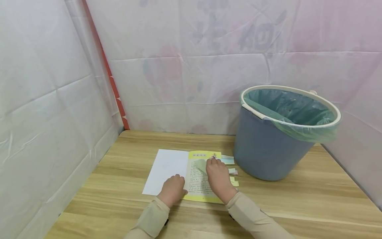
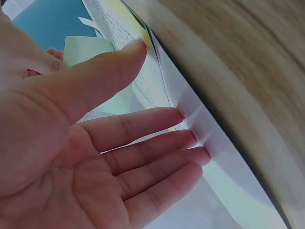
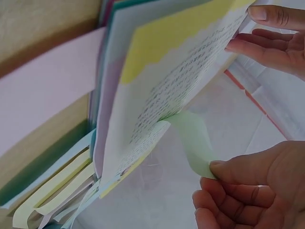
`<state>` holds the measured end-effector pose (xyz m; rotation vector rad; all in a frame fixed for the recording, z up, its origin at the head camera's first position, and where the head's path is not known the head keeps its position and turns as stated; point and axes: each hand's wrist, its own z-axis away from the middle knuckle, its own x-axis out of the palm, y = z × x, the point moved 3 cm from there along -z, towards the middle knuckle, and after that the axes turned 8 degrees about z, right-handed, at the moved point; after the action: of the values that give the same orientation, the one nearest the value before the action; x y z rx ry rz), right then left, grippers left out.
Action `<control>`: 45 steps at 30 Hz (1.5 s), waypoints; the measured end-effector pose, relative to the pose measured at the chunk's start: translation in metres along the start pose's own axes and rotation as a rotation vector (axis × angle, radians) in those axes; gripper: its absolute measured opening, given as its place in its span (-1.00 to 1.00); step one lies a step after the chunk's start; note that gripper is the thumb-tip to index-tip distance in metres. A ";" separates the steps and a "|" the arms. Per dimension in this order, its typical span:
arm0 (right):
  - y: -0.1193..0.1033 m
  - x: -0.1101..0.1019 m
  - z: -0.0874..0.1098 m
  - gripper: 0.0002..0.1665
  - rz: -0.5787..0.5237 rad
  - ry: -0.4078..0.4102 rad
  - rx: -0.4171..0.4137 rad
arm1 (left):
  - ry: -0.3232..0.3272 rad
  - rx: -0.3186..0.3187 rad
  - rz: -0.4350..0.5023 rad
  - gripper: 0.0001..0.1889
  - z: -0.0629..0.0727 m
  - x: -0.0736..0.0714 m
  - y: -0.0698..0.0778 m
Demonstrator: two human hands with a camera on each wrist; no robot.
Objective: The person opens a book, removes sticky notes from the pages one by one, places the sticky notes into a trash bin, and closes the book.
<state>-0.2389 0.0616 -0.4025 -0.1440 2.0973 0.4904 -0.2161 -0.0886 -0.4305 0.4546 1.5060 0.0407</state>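
Note:
An open booklet lies on the table, with a blank white page on the left and a yellow-bordered printed page on the right. My right hand pinches the free end of a pale green sticky note between thumb and fingers. The note bends away from the printed page, its other end still against the paper. My left hand presses its straight fingertips on the white page near the fold, its thumb at the printed page's lower edge. Several coloured paper tabs stick out from the booklet's right side.
A large blue-grey bucket with a green plastic liner stands behind and right of the booklet. Wood-grain tabletop extends around the booklet. Pale printed sheeting hangs behind the table and along the left.

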 end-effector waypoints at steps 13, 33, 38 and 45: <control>0.011 0.000 0.001 -0.73 -0.039 0.016 0.026 | -0.002 -0.009 0.022 -0.69 0.002 -0.004 0.002; 0.027 -0.010 0.001 -0.80 -0.040 0.139 0.008 | -0.008 -0.019 0.044 -0.68 0.004 -0.004 0.002; 0.035 -0.021 0.003 -0.77 -0.058 0.133 0.020 | -0.016 -0.028 0.045 -0.68 0.004 -0.005 0.003; 0.054 -0.040 0.005 -0.72 -0.076 0.268 0.012 | -0.002 -0.019 0.049 -0.69 0.004 -0.003 0.002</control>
<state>-0.2283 0.1095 -0.3561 -0.2957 2.3459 0.4312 -0.2116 -0.0886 -0.4270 0.4761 1.4918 0.0926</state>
